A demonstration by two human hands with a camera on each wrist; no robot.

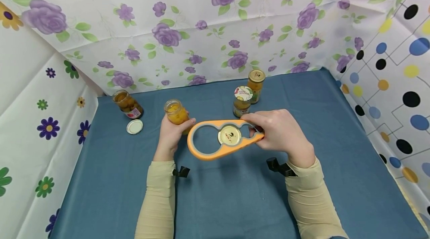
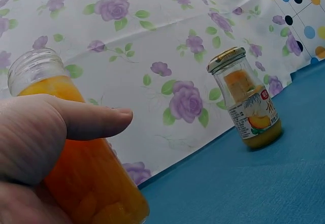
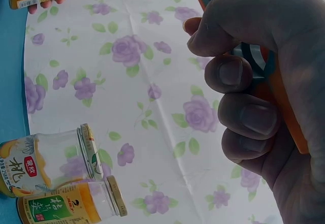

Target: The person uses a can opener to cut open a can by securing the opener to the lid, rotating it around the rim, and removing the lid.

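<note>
My left hand (image 1: 169, 136) grips an uncapped glass jar of yellow-orange fruit (image 1: 176, 112), its thumb lying across the glass in the left wrist view. In my right hand (image 1: 282, 132) is an orange jar opener (image 1: 205, 156) with grey-lined round openings, the fingers curled round its narrow end. A gold lid (image 1: 230, 135) sits within one of those openings, raised over the table. The opener's wide loop reaches toward the left hand and overlaps the lower part of the jar in the head view.
Two capped jars stand at the back: one with a patterned lid (image 1: 243, 93), one with a gold lid (image 1: 256, 76). At the far left is an uncapped jar of brown fruit (image 1: 125, 101), with a white lid (image 1: 134, 126) lying before it. Patterned cloth walls (image 1: 201, 45) border the blue table (image 1: 218, 205).
</note>
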